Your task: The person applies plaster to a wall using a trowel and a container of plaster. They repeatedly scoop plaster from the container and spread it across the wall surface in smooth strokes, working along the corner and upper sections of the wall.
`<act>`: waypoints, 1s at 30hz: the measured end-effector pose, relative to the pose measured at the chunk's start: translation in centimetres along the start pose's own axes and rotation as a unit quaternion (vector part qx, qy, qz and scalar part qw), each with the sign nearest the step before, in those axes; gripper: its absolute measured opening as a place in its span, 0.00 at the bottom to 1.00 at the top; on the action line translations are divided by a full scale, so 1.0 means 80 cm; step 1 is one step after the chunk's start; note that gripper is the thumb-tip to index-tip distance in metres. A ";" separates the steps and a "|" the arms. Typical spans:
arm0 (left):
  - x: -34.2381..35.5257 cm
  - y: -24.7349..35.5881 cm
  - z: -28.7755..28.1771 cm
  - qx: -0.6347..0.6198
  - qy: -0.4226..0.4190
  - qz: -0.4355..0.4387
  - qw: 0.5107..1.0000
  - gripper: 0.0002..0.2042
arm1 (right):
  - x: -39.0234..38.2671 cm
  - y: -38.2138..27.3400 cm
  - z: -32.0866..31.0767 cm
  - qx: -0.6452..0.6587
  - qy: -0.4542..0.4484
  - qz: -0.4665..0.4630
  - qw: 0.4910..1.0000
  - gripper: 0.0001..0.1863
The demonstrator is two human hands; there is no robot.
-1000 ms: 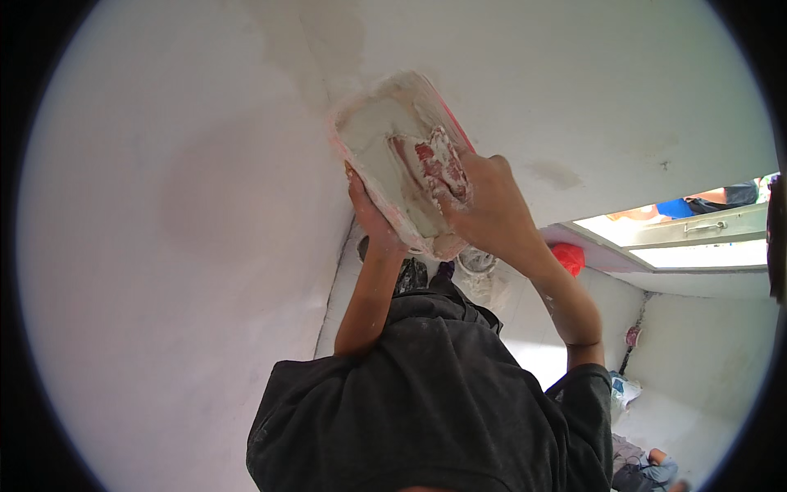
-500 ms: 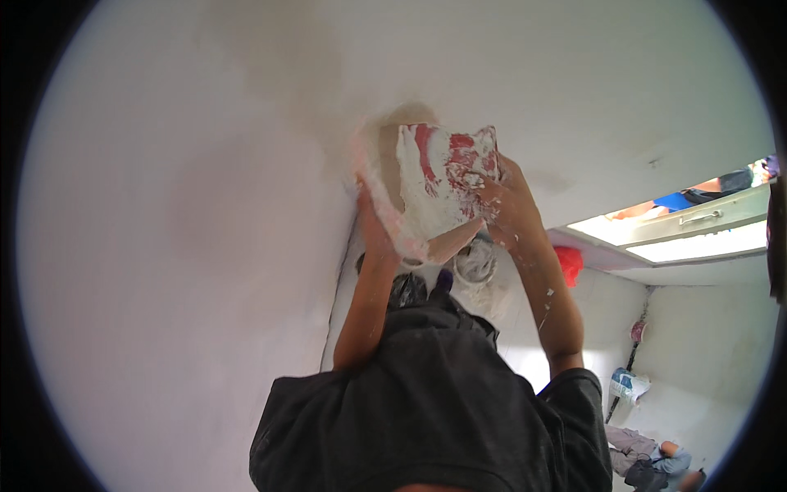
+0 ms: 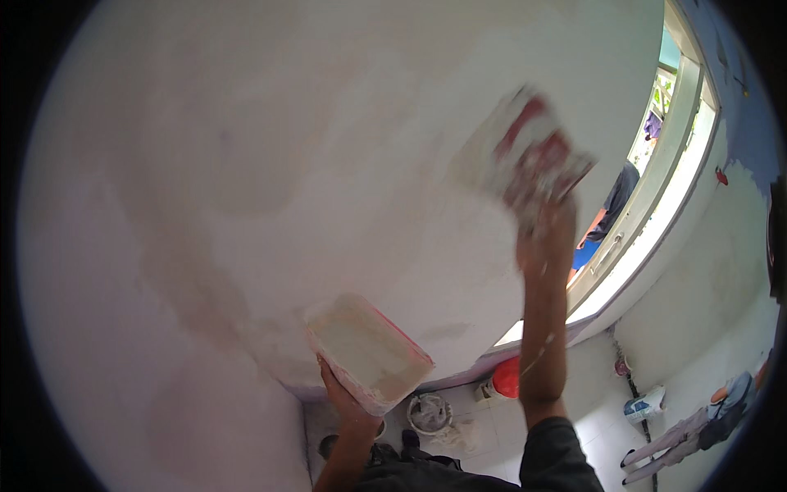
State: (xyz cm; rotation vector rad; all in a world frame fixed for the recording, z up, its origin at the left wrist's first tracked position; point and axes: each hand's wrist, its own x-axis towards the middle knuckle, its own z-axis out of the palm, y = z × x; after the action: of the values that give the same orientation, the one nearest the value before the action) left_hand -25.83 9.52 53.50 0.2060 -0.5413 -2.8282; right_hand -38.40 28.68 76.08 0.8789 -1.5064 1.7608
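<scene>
The fingers of the right hand pinched the lower edge of a broad, paste-smeared red-and-white spreader; motion blur hid how each finger lay. The left hand clasped the lower-left side of a pink-rimmed rectangular tray, its other fingers out of sight underneath, probably to bear the weight and keep the pale paste inside. The grip at one edge of the spreader seemed meant to leave its far edge free.

The spreader was up in front of the pale wall, near the window; whether it touched the wall could not be told. Its free edge faced upper left, while the tray, lower down, had its long axis running from upper left to lower right, hollow toward the camera. Below stood a bucket on the floor.
</scene>
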 end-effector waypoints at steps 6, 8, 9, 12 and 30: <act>-0.009 -0.003 0.018 -0.014 0.022 -0.022 0.999 0.26 | 0.186 -0.023 0.052 -0.542 0.148 -0.447 0.696 0.20; -0.005 -0.009 0.019 -0.007 0.037 -0.012 0.999 0.26 | 0.186 -0.002 0.081 -0.664 0.166 -0.376 0.625 0.18; -0.002 -0.010 0.018 -0.010 0.035 -0.007 0.999 0.26 | 0.175 0.009 0.087 -0.687 0.145 -0.339 0.626 0.18; -0.005 -0.015 0.003 0.007 0.032 0.013 0.999 0.26 | 0.096 0.050 0.103 -0.689 0.087 -0.371 0.617 0.19; -0.010 -0.014 -0.013 -0.025 0.011 -0.005 1.000 0.27 | 0.093 -0.026 0.153 -0.661 0.028 -0.232 0.713 0.08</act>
State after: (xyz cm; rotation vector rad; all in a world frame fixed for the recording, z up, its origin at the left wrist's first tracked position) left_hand -25.15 10.39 52.17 0.2303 -0.4648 -2.8430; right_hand -39.96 17.23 84.73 0.3181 -1.7587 0.0756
